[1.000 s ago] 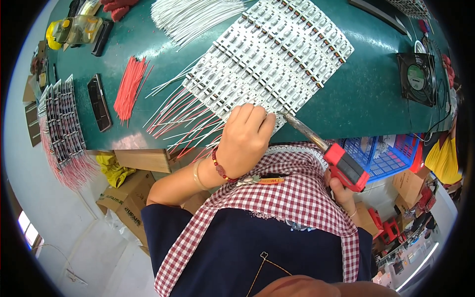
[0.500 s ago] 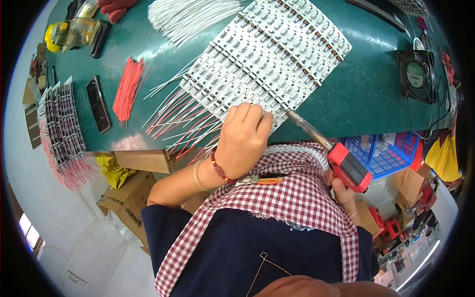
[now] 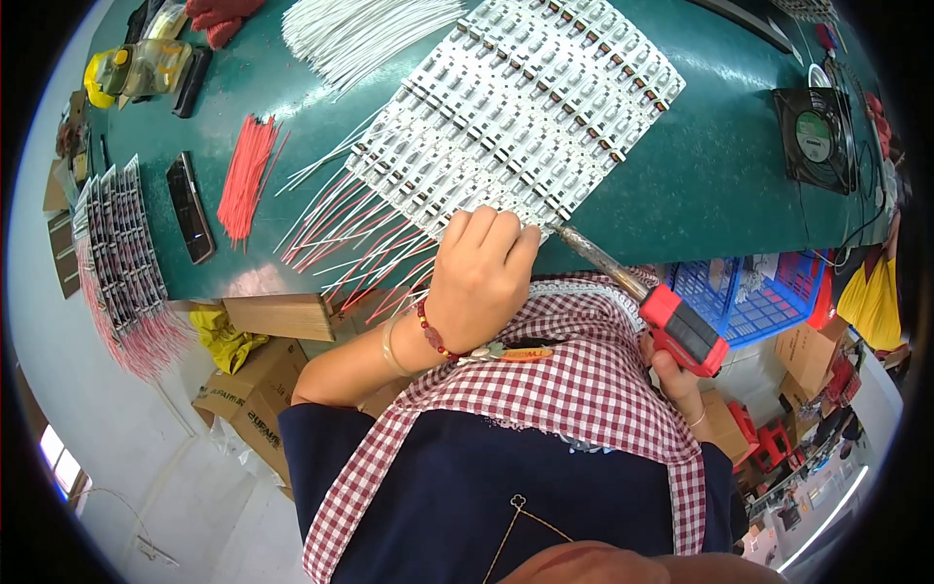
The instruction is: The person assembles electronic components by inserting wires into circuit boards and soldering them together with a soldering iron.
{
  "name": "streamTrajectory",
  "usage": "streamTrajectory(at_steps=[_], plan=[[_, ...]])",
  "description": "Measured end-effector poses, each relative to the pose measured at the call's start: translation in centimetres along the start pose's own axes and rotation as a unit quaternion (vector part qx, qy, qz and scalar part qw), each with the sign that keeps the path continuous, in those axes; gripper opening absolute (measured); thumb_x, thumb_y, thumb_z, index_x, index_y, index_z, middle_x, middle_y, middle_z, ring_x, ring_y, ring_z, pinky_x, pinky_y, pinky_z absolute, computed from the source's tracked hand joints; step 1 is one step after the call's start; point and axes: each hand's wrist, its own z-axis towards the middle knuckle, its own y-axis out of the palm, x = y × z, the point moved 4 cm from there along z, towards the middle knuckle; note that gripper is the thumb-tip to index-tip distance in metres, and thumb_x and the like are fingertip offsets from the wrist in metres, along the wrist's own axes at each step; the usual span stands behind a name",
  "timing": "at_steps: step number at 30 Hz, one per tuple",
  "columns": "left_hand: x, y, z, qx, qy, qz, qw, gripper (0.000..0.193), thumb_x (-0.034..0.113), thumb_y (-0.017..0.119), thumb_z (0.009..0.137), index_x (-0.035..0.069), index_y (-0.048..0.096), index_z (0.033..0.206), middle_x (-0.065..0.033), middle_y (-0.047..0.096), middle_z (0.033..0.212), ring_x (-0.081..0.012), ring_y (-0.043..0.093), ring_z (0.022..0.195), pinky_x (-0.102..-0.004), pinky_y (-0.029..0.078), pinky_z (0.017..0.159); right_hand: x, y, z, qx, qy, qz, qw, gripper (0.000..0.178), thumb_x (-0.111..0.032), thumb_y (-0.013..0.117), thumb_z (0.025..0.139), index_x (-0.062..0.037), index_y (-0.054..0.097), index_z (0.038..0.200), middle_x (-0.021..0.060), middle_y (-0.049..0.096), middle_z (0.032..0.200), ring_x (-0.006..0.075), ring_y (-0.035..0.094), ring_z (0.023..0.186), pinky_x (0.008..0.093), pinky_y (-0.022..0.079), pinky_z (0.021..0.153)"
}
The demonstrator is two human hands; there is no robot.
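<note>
Farthest left of the left hand's grip, a stack of small boards [image 3: 119,253] trailing thin red wires stands at the end of the green table [image 3: 705,209]. Nearer the grip lies a dark phone [image 3: 190,207]. Below the table's edge, down and left of that hand, a crumpled yellow bag [image 3: 226,336] sits by a cardboard box [image 3: 248,389]; what either holds cannot be seen. Beside the phone, on the side toward the grip, is a bundle of red wires [image 3: 248,180], and beyond the hand a heap of white wires [image 3: 370,34]. Red and white wire ends fan out leftward from the near-left edge of a white circuit board sheet [image 3: 525,107], which lies on the table just beyond the left hand [image 3: 482,273]. That hand's fingers are bunched at the sheet's near edge; whether they pinch anything cannot be told. Just right of them, the metal tip of a red and black soldering iron [image 3: 686,331] meets the sheet's near edge, its handle grasped by the right hand [image 3: 676,384]. Right of this grip, a blue basket [image 3: 769,316] holds something whitish, too small to make out. Farther right and beyond, a black fan [image 3: 815,139] rests on the table.
</note>
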Motion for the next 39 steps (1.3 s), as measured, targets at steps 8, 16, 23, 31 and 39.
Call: streamTrajectory(at_steps=[8, 16, 23, 31, 39], plan=[[0.0, 0.1, 0.2, -0.019, -0.006, -0.003, 1.0, 0.015, -0.002, 0.065, 0.069, 0.003, 0.065, 0.083, -0.0055, 0.042, 0.069, -0.0217, 0.045, 0.065, -0.0343, 0.034, 0.059, 1.5, -0.2, -0.8, -0.024, 0.037, -0.032, 0.999, 0.033, -0.035, 0.07, 0.078, -0.0031, 0.061, 0.076, 0.0059, 0.057, 0.069, 0.0201, 0.055, 0.059, 0.0314, 0.04, 0.054], [-0.1, 0.1, 0.2, -0.025, -0.012, 0.002, 1.0, 0.013, -0.001, 0.066, 0.068, 0.004, 0.064, 0.08, -0.006, 0.041, 0.069, -0.0221, 0.045, 0.065, -0.0347, 0.034, 0.06, 0.8, -0.1, -0.5, 0.016, -0.009, -0.008, 1.0, 0.032, -0.033, 0.068, 0.079, -0.0022, 0.06, 0.073, 0.0068, 0.057, 0.069, 0.0208, 0.055, 0.059, 0.0318, 0.041, 0.053], [-0.2, 0.1, 0.1, -0.03, -0.014, 0.005, 0.999, 0.013, -0.001, 0.065, 0.068, 0.004, 0.064, 0.08, -0.0059, 0.041, 0.069, -0.0219, 0.045, 0.065, -0.0347, 0.034, 0.059, 0.5, 0.4, -0.3, -0.001, -0.018, -0.027, 0.999, 0.031, -0.032, 0.068, 0.079, -0.0024, 0.06, 0.073, 0.0068, 0.056, 0.067, 0.0204, 0.054, 0.057, 0.0304, 0.041, 0.052], [-0.1, 0.0, 0.2, -0.022, -0.01, 0.007, 1.0, 0.012, -0.001, 0.065, 0.068, 0.004, 0.063, 0.08, -0.0058, 0.041, 0.068, -0.0219, 0.045, 0.064, -0.0346, 0.033, 0.059, 1.0, -0.1, -1.1, -0.003, -0.025, -0.075, 0.997, 0.029, -0.032, 0.066, 0.079, -0.0041, 0.06, 0.074, 0.0062, 0.057, 0.068, 0.0218, 0.056, 0.058, 0.0317, 0.041, 0.052], [0.1, -0.2, 0.1, -0.026, -0.026, 0.025, 0.999, 0.012, 0.0, 0.064, 0.069, 0.005, 0.063, 0.079, -0.0055, 0.042, 0.07, -0.0216, 0.046, 0.066, -0.0344, 0.034, 0.061, -0.2, -0.1, 0.1, -0.016, -0.042, -0.05, 0.998, 0.034, -0.036, 0.065, 0.083, -0.0028, 0.06, 0.079, 0.0063, 0.055, 0.068, 0.0199, 0.054, 0.059, 0.0315, 0.04, 0.054]])
